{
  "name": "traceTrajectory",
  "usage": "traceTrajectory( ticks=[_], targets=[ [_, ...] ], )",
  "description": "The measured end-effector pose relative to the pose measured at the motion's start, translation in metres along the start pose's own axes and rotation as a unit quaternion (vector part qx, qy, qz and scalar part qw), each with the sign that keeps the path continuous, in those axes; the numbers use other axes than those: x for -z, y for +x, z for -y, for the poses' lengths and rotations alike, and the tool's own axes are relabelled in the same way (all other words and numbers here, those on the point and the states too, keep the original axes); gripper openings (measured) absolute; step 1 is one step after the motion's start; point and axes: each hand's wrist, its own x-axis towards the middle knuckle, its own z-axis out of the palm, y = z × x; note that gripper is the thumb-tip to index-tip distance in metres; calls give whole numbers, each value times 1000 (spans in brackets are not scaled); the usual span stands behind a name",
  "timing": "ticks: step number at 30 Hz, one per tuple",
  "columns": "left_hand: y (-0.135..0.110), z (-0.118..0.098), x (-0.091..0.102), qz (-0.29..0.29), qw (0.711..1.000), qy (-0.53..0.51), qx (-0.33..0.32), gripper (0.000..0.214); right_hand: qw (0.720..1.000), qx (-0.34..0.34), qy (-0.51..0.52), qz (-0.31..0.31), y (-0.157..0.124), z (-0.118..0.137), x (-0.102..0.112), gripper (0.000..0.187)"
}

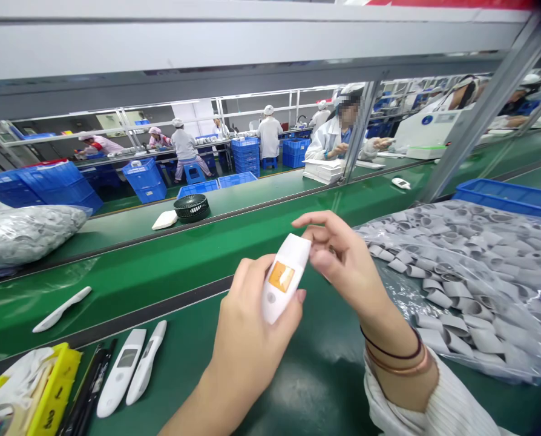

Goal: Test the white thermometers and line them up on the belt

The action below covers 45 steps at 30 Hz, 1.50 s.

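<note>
My left hand (247, 327) is closed around a white infrared thermometer (277, 303), whose small screen glows orange above a round grey button. The device is tilted, its head end pointing up and to the right. My right hand (343, 260) is beside that head end, with the index finger raised and the fingers apart. Some of its curled fingertips are at the device's edge; whether they touch it I cannot tell. Two similar thermometers, one with a dark screen (121, 375) and one on its side (147, 363), lie on the green bench at the left.
At right, a clear bag (461, 290) holds grey tube-like pieces, with a blue crate (511, 197) behind. A yellow box (59, 387) and black pens (86, 393) lie front left. Across the green conveyor belt (161, 260), a co-worker (331, 136) handles things near white stacks.
</note>
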Motion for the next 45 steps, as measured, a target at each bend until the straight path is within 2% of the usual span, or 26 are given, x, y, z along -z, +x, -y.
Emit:
traceTrajectory(
  ticks=[2,5,8,10,12,15,18,20,21,23,25,26,28,30,33,36,39,42,45],
  targets=[
    [7,4,4,48,985,-152,72,30,1000,-5,-6,4,-1,0,3,47],
    [16,12,6,82,922,-364,108,35,994,0,-107,12,-3,7,1,42],
    [21,16,5,59,880,-464,85,27,978,59,-198,33,-5,13,-6,36],
    [20,16,4,45,871,-482,83,23,963,99,-249,32,-7,14,-10,31],
    [17,13,4,43,880,-465,84,23,939,125,-318,28,-9,14,-13,27],
    [12,9,2,25,913,-402,61,26,906,157,-393,15,-12,14,-17,30],
    [10,8,1,-27,964,-266,10,29,872,201,-446,-19,-14,11,-21,34],
    [11,9,3,-50,984,-170,-3,31,858,215,-466,-30,-13,8,-23,35],
    [13,10,4,-46,986,-158,6,33,864,209,-458,-23,-12,6,-23,35],
    [17,14,9,4,973,-225,47,34,906,168,-387,15,-9,1,-24,33],
    [22,18,14,78,932,-344,88,35,949,117,-285,61,-6,-1,-25,32],
    [23,20,15,101,910,-389,103,35,958,109,-258,66,-5,-2,-24,30],
    [25,22,17,119,884,-433,129,36,950,155,-267,46,-3,-3,-24,22],
    [25,22,17,129,877,-438,152,44,917,245,-314,40,-2,-4,-22,7],
    [23,20,16,184,863,-441,164,60,877,325,-345,80,-2,-4,-19,20],
    [21,18,17,202,858,-437,177,74,865,328,-370,83,-2,-1,-15,24],
    [19,17,18,201,865,-416,197,74,854,316,-398,108,-2,3,-10,22],
    [18,17,18,212,866,-410,189,71,869,308,-368,123,-1,5,-7,24],
    [16,16,18,192,871,-419,169,72,922,267,-269,81,-4,5,-9,19]
  ],
)
